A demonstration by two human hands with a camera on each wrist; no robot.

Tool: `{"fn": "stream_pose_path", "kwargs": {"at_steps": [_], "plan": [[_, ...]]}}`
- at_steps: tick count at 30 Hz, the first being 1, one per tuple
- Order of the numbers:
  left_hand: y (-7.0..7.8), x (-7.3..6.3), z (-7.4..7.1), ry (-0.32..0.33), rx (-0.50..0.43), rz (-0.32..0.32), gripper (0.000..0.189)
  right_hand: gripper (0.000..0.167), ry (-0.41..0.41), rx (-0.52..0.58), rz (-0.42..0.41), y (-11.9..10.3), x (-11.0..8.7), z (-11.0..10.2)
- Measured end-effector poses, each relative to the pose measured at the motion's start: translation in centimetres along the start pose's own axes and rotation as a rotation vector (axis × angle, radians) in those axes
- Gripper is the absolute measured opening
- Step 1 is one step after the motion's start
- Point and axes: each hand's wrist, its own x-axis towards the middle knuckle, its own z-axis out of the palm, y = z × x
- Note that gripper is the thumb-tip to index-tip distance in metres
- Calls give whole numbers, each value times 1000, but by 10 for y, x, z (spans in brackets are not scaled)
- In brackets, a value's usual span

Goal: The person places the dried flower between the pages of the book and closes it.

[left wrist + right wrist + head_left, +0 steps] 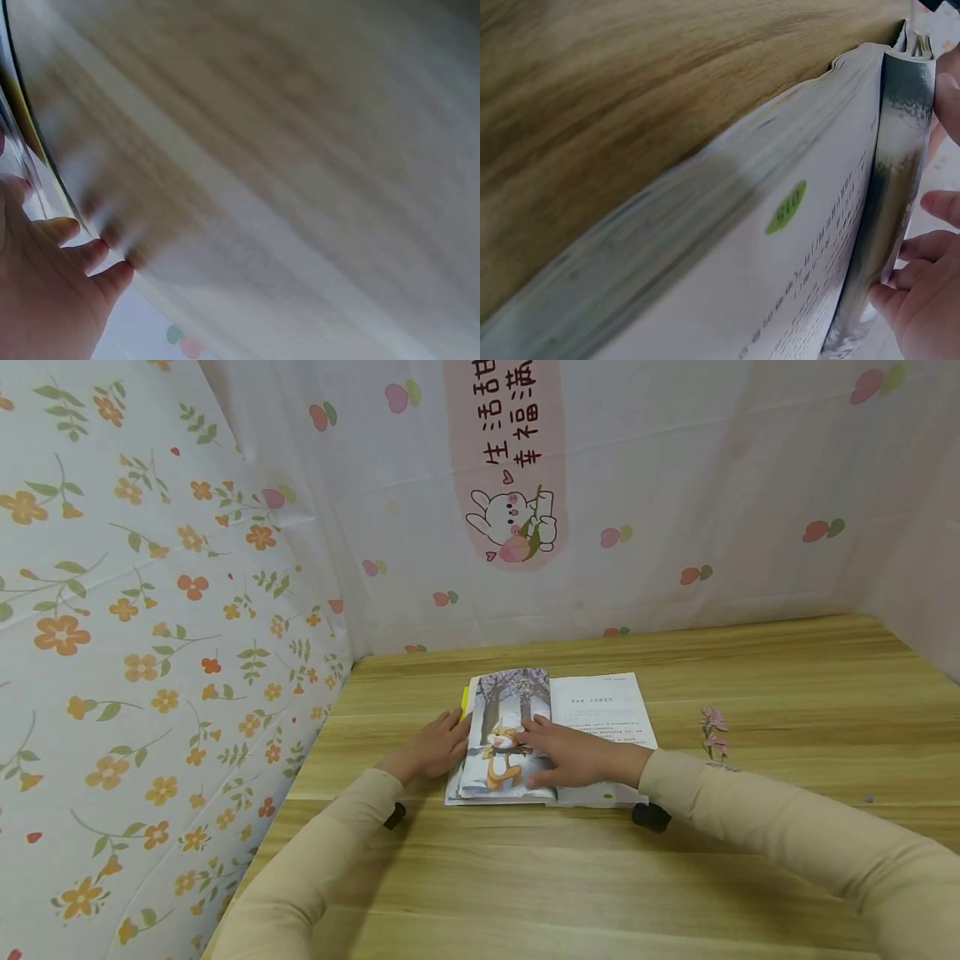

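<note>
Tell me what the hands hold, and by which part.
Nothing is plainly gripped: the right hand rests on the illustrated left page of the open book, and the left hand lies at its left edge.

2 long beige sleeves

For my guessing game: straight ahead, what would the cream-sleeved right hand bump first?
Beyond the snowy paper picture page, the right hand would probably meet the cream-sleeved left hand; depth is unclear.
</note>
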Motion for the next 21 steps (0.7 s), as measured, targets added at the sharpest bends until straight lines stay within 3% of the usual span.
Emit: {"fn": "stream_pose_path", "kwargs": {"at_steps": [6,12,15,21], "plan": [[-3,-1,0,65,-56,-16,54,76,-1,-75,-5,-1,3,4],[0,-1,-5,137,-74,-93,53,76,-9,-130,-7,-3,6,6],[2,-1,-8,138,-84,-111,55,75,-10,-153,-6,-5,8,8],[4,3,-9,66,-27,-97,67,73,-29,-203,19,-9,11,10]]}}
